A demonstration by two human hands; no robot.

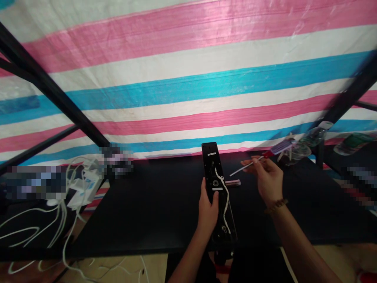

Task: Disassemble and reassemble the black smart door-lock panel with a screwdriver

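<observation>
A long black panel, like the body of a door lock, lies lengthwise on the black table and reaches its front edge. White labels and a white cable run along its face. My left hand is closed around the panel's left side, thumb on its face. In my right hand is a screwdriver with a red collar near the fingers. Its shaft points left and down, and the tip is apart from the panel. Beside the panel's right edge lies a small pinkish object, its kind unclear.
Clear plastic bottles lie at the table's back right; another bottle is farther right. White cables and a white box crowd the left side. Dark frame posts and a striped sheet bound the table.
</observation>
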